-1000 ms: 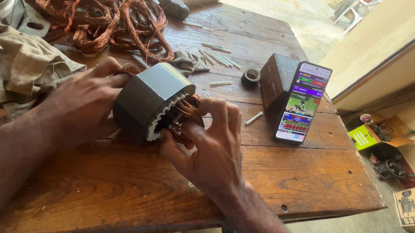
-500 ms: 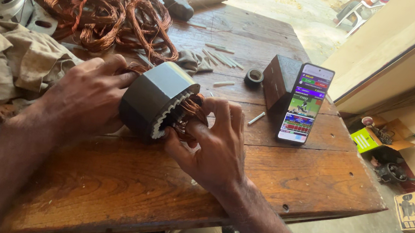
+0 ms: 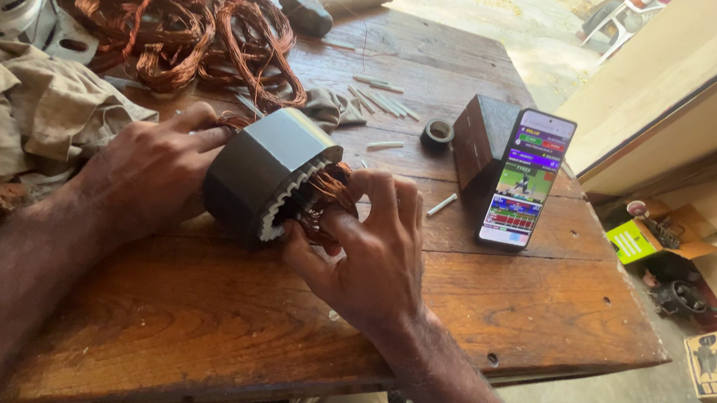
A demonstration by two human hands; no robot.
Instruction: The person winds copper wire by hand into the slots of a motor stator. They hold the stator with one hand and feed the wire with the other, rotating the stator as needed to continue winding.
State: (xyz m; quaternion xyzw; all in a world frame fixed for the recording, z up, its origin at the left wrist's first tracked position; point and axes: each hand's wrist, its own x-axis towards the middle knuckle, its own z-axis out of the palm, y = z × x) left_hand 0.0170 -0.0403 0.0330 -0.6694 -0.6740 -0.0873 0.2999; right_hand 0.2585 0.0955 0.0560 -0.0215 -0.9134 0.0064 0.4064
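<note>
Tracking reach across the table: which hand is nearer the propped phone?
Right. The right hand works at the stator just left of the phone; the left hand holds the stator's far side.

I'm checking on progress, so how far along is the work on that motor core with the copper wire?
Looks done: a heap of loose copper coils lies on the wooden table, apart from the core. In hand: the left hand steadies the dark stator core while the right hand has its fingers at the copper winding in the bore. Left: that winding remains inside.
</note>
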